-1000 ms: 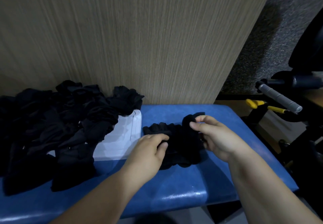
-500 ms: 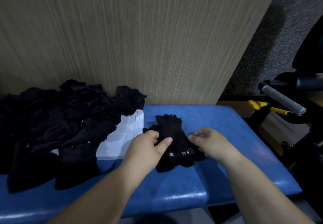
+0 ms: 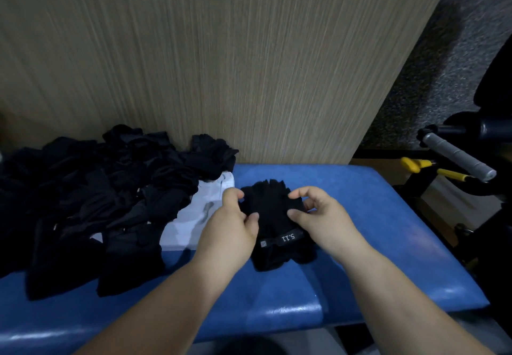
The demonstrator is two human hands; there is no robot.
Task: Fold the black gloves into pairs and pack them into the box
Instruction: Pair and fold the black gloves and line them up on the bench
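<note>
gloves [image 3: 273, 216] | long axis fore-aft | tips toward wall [image 3: 249, 77] (cuff nearest)

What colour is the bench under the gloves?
The bench under the gloves is blue; the head view shows it best.

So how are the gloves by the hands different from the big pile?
The flat gloves lie neatly stacked, showing a 5.11 label; the pile is jumbled, no label visible. The flat gloves sit on the blue bench; the pile spills over the white box. Both are black.
</note>
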